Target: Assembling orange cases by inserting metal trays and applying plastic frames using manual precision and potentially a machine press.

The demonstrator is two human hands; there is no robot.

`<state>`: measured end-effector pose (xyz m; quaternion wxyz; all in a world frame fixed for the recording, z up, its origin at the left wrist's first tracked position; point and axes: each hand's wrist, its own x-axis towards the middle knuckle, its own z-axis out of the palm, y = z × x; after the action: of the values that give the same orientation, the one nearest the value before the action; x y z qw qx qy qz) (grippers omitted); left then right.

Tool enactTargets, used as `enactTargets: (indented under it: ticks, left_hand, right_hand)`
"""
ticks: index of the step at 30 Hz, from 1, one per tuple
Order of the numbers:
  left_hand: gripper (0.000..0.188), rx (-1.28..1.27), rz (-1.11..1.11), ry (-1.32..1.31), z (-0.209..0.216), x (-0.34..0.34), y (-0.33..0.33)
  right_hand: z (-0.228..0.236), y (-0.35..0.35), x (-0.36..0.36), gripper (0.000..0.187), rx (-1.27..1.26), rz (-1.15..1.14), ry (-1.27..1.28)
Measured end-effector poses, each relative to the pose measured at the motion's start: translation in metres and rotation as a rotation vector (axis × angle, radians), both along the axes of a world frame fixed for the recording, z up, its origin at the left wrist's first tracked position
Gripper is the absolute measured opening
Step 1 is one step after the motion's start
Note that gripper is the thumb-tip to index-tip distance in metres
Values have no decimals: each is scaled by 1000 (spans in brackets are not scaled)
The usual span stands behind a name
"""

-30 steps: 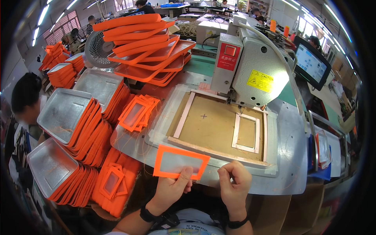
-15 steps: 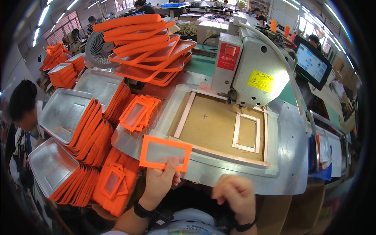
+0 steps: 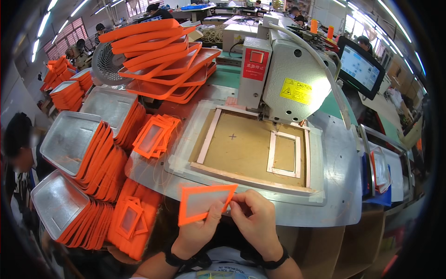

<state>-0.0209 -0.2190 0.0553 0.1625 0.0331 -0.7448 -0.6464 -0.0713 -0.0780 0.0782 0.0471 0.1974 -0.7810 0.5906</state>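
My left hand (image 3: pixel 200 231) grips an orange-bordered rectangular panel (image 3: pixel 197 207) with a clear, greyish window, its thumb lying across the window's lower part. The panel is tilted in front of my body, near the machine table's front edge. My right hand (image 3: pixel 255 222) pinches the panel's right edge between thumb and fingers. Beyond the panel sits a sewing machine (image 3: pixel 292 79) with a fixture board (image 3: pixel 237 153) below its head. A small rectangular frame (image 3: pixel 296 155) lies at the board's right side.
More small orange window frames (image 3: pixel 152 137) lie on the table's left part. Stacks of orange-edged clear covers (image 3: pixel 69 135) stand at the left, and a tall orange pile (image 3: pixel 153 60) behind. A screen (image 3: pixel 360 67) stands at the right. Another person is at the far left.
My right hand has moved left and closed on the panel's right edge. The panel has moved slightly right and down and tilted, still in my left hand. The view has shifted a little.
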Motion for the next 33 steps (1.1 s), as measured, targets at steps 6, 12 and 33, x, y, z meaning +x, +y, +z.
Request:
enactTargets:
  ticks: [6, 12, 33]
  left_hand:
    - [18, -432, 12, 280, 9, -8, 6]
    - [20, 195, 24, -89, 7, -5, 1]
    - [29, 346, 9, -153, 5, -5, 0]
  right_hand:
    - [-8, 0, 0, 11, 142, -110, 85]
    - [-2, 11, 2, 11, 125, -7, -30]
    - [-3, 8, 0, 18, 114, -69, 141]
